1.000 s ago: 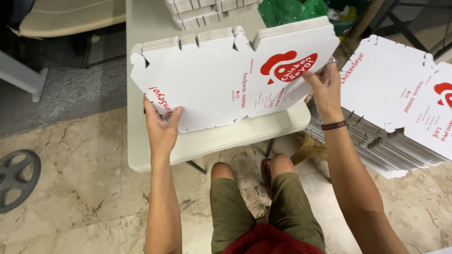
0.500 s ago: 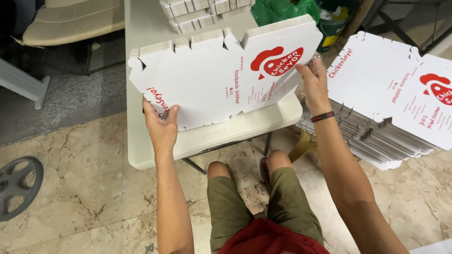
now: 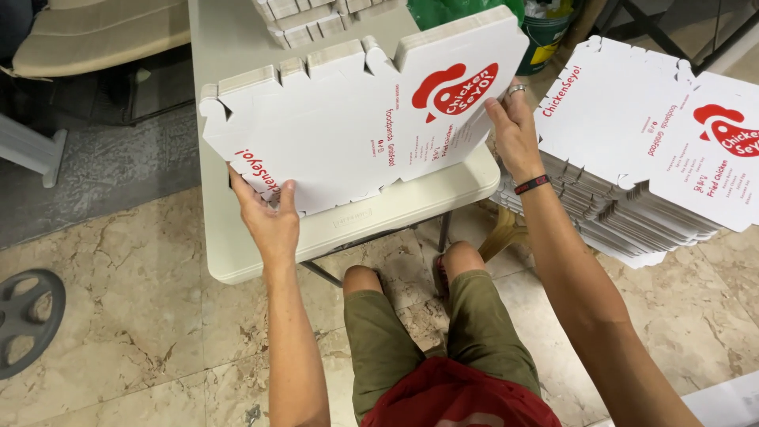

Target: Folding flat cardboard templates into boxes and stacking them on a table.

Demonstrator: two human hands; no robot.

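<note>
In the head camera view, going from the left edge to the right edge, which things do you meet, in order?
Dark round metal wheel on the floor → left hand → flat white cardboard box blank with red print → right hand → stack of flat white cardboard box blanks.

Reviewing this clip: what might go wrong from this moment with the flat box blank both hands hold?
The flat box blank is gripped only at two edges, by the left hand and right hand, so it may sag or crease. It hangs partly past the edge of the table, so a slip could drop it to the floor. Swinging right, it might knock the stack of blanks.
</note>
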